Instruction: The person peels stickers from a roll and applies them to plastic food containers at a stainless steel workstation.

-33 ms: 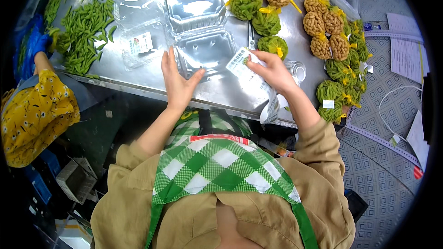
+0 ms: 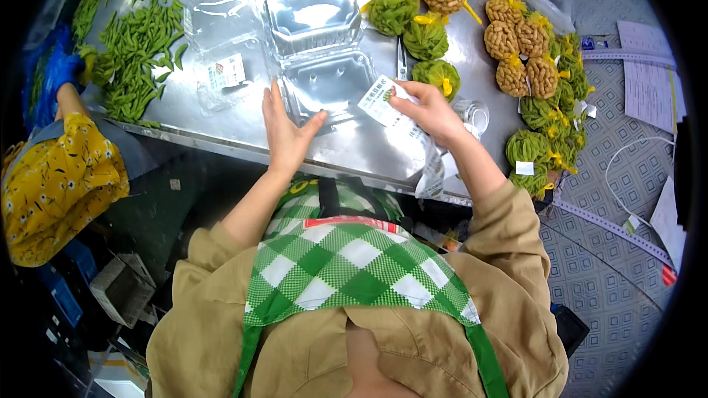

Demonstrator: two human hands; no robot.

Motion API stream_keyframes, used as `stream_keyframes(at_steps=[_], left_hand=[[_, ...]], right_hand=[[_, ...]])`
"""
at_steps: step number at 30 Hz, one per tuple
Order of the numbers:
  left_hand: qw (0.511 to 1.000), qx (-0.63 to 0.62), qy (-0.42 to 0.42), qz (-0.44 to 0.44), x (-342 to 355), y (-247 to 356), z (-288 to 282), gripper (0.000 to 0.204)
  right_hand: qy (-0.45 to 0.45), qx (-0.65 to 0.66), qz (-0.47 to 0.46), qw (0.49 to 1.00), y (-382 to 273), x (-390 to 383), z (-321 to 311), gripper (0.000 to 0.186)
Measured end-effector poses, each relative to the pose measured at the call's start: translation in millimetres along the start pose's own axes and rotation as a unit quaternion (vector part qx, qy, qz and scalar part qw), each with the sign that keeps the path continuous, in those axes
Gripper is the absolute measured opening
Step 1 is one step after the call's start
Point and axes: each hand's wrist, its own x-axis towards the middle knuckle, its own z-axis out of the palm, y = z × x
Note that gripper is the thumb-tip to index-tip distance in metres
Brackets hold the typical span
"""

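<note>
The right hand (image 2: 431, 112) pinches 1 label strip (image 2: 376, 105), likely light, floppy, best held by its edges; the left hand (image 2: 289, 136), fingers spread, perhaps touches the clear box (image 2: 324, 82).

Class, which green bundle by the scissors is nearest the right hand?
The lowest bundle, just beyond the right hand; the middle bundle and top bundle lie farther away.
</note>
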Motion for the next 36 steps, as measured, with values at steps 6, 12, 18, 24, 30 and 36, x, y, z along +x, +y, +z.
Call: stream_keyframes(at_steps=[6,12,18,24,30,36], left_hand=[[0.998,-0.031,-0.043,-0.016,14.9,-49.6,-2.3,0.104],[0.995,-0.021,-0.09,0.029,20.9,-68.1,-65.6,0.094],[0.997,-0.073,0.012,-0.009,-1.1,-24.2,-71.4,0.043],[0.933,-0.317,-0.118,-0.124,-3.7,-4.8,-53.4,0.026],[0.98,-0.164,-0.008,-0.111,-11.0,-4.6,-51.2,0.024],[0.995,-0.009,0.102,-0.007,-10.5,-18.8,-70.5,0.026]], right_hand=[[-0.052,0.094,0.12,0.987,28.8,23.8,19.0,0.029],[-0.104,-0.197,-0.02,0.975,9.6,14.8,36.9,0.022],[-0.205,-0.131,-0.096,0.965,-24.8,49.4,58.3,0.025],[-0.216,-0.19,-0.1,0.953,-29.0,57.7,78.2,0.029],[-0.149,-0.264,-0.105,0.947,-13.9,62.0,89.2,0.038],[-0.188,-0.28,-0.092,0.937,-25.4,84.2,92.2,0.042]])
